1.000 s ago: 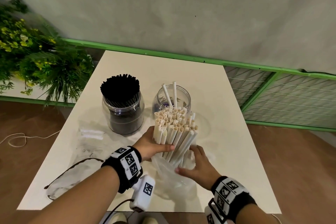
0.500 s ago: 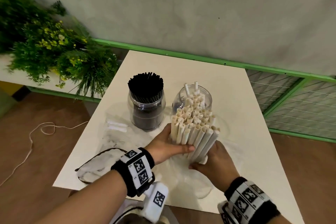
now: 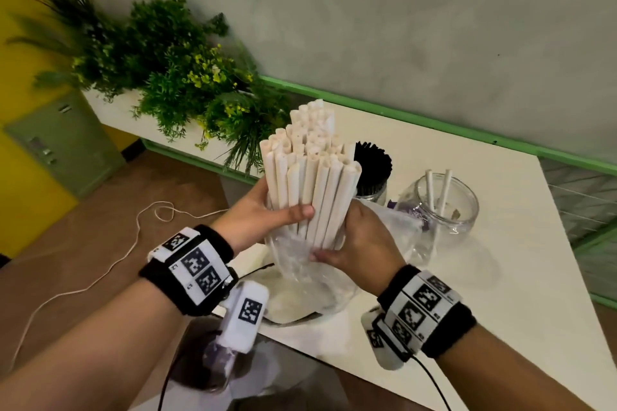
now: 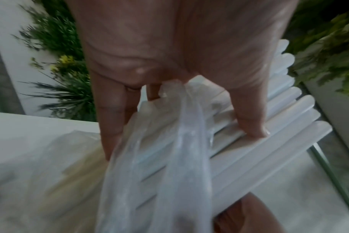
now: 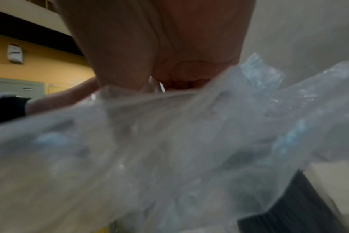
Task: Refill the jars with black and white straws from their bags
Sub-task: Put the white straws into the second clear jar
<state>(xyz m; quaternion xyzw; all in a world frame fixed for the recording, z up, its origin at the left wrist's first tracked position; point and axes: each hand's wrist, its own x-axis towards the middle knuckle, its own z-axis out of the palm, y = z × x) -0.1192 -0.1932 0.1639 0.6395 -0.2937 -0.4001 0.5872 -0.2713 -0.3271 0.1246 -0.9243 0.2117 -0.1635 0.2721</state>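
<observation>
Left hand (image 3: pixel 263 213) wrapped round a thick bundle of white straws (image 3: pixel 309 177) (matte paper tubes, open round ends up), thumb across the front. Right hand (image 3: pixel 359 240) gripping the lower bundle together with the crinkled clear plastic bag (image 3: pixel 300 264) sleeved over it. Held above the smooth cream table (image 3: pixel 500 294). Behind: rounded glass jar (image 3: pixel 444 207) holding two white straws; another jar (image 3: pixel 372 190) packed with black straws (image 3: pixel 372 163).

Both hands, left (image 3: pixel 263 210) and right (image 3: pixel 360 240), raised, fingers apparently curled inward.
</observation>
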